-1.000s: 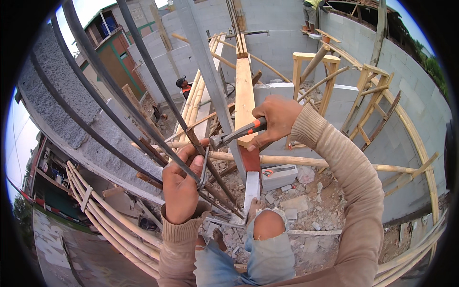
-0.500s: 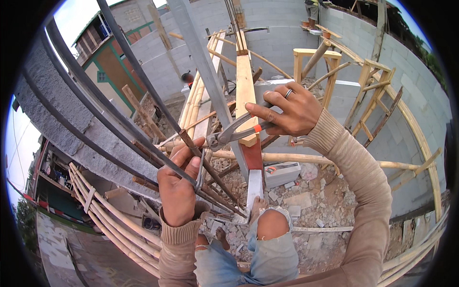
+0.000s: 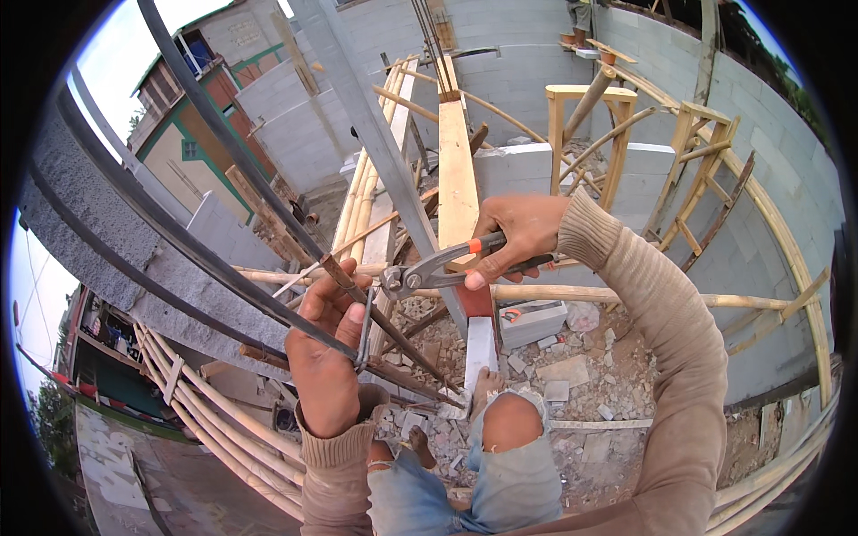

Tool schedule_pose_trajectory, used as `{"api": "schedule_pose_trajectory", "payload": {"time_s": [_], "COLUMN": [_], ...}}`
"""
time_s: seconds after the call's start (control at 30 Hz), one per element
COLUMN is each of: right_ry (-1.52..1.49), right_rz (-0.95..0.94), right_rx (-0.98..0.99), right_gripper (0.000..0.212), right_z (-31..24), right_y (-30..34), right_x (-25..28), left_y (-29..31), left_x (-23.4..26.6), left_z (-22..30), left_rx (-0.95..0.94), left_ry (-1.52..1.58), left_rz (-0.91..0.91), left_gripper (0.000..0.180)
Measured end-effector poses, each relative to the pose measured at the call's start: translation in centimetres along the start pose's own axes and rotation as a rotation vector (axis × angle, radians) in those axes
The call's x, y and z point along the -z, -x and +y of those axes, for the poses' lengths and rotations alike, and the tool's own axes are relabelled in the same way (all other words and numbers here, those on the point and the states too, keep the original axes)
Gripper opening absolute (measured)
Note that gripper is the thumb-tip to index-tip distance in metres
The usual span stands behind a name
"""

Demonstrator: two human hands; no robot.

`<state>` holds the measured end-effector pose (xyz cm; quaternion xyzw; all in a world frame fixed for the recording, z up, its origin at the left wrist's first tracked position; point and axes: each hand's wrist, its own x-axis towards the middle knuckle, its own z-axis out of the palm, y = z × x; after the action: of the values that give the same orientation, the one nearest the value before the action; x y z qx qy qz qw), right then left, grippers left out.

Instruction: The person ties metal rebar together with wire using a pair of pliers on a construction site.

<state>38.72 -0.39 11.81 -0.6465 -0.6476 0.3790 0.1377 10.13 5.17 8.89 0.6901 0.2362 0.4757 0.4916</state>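
Observation:
My right hand [image 3: 518, 234] is wrapped round the handles of a pair of metal pincers [image 3: 438, 268] with an orange band. The pincers' rounded jaws point left, close to the fingertips of my left hand [image 3: 326, 335]. That hand is closed round the steel rebar [image 3: 290, 219], its thumb and fingertips by a thin bent steel stirrup [image 3: 365, 330]. The rebar slants down from the upper left to a pale footing by my feet. Whether the jaws touch any wire is too small to tell.
A grey metal post [image 3: 380, 134] and a wooden board [image 3: 458, 179] stand just beyond my hands. Bamboo poles [image 3: 214, 420] run at the lower left. Rubble [image 3: 581, 375] and a grey block [image 3: 534, 323] lie below. Wooden frames [image 3: 590, 94] line the right; a person [image 3: 579, 18] stands far off.
My right hand has moved down and turned, tilting the pincers flatter and shifting their jaws slightly left and down. My left hand still grips the rebar. The view has shifted slightly.

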Motion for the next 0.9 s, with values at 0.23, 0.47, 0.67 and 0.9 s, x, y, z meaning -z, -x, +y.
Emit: {"api": "schedule_pose_trajectory", "payload": {"time_s": [0.23, 0.47, 0.67, 0.9], "right_ry": [0.086, 1.132, 1.109, 0.276], "right_rz": [0.146, 1.097, 1.200, 0.220], "right_rx": [0.259, 0.632, 0.530, 0.148], "right_gripper": [0.057, 0.077, 0.038, 0.042], "right_z": [1.1, 2.0, 1.4, -0.4], "right_y": [2.5, 3.6, 2.0, 0.5], "right_x": [-1.1, -2.8, -3.1, 1.5], "left_y": [0.2, -0.1, -0.1, 0.3], "left_x": [-0.2, 0.0, -0.1, 0.3], "left_z": [-0.4, -0.5, -0.4, -0.4], "left_rx": [-0.003, 0.002, 0.003, -0.008], "left_ry": [0.003, -0.030, -0.033, 0.147], "left_rz": [0.009, 0.037, 0.029, -0.018], "left_gripper": [0.024, 0.026, 0.026, 0.041]}}
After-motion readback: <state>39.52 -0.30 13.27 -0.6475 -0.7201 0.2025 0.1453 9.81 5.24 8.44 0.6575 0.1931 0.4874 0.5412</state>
